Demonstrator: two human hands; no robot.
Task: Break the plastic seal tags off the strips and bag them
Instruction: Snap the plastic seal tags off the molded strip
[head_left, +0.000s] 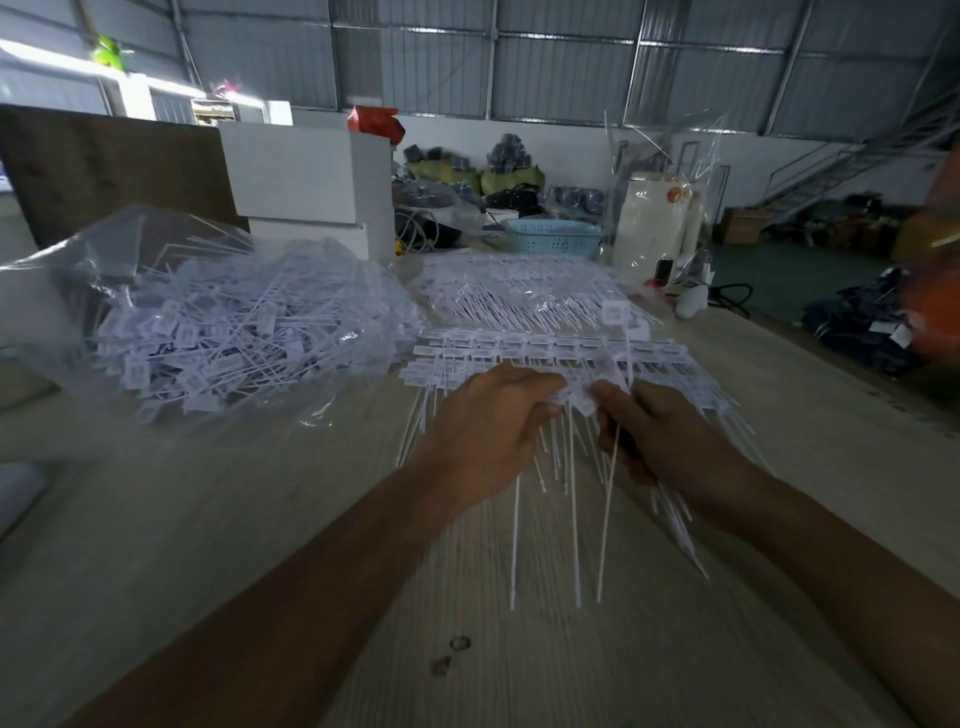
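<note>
A strip of white plastic seal tags (574, 397) is held above the worktop (208, 545) between both hands, its long tails hanging down toward the camera. The left hand (483, 441) is curled round the strip's left part, and the fingers of the right hand (660, 441) are pinched on the tag heads just beside it. The breaking step is judged to be in hand: a tag is about to be snapped from its neighbours. More unbroken strips (545, 348) are laid flat just beyond the hands. The clear bag (218, 322), already heaped with separated tags, is seen open at the left. A short twist between the two grips is called for next, then a carry leftward into the bag's mouth.
</note>
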